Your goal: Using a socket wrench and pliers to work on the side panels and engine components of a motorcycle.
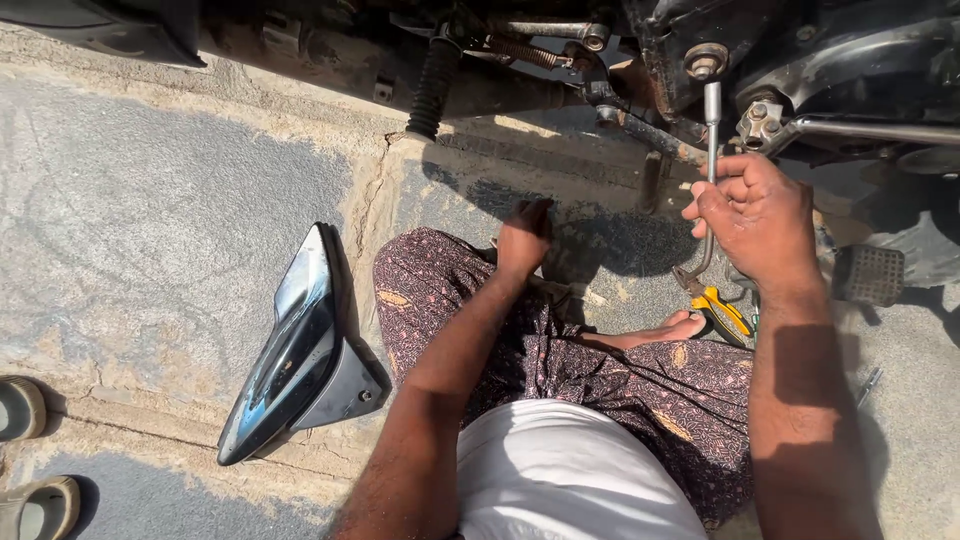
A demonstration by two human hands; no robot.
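So, head view, just one cam, looking down at a person sitting on rough grey ground (pixel 150 200) w/ a crack in it. The right hand (pixel 755 215) is shut tight around a long metal wrench (pixel 711 150). The wrench stands almost straight up, its top end sits on a bolt (pixel 706 62) under the dark motorbike frame (pixel 820 50) at the top of the pic. The bottom end bends out below the fist. The left hand (pixel 523 240) is down low near the knee, fingers resting on the ground in the shade, holding nothing as far as I can see; can't tell how wide it is.

Yellow-handled pliers (pixel 722 312) lie on the ground just beside the person's bare foot (pixel 672 328), under the right hand. A shiny black body panel (pixel 300 350) lies on the ground to the left of the legs, apart from both hands. The legs wear patterned dark-red cloth (pixel 600 370), w/ a white shirt (pixel 570 470) below. Two sandals (pixel 30 460) peek in at the bottom left edge. A black footpeg (pixel 868 275) sits just right of the right wrist.
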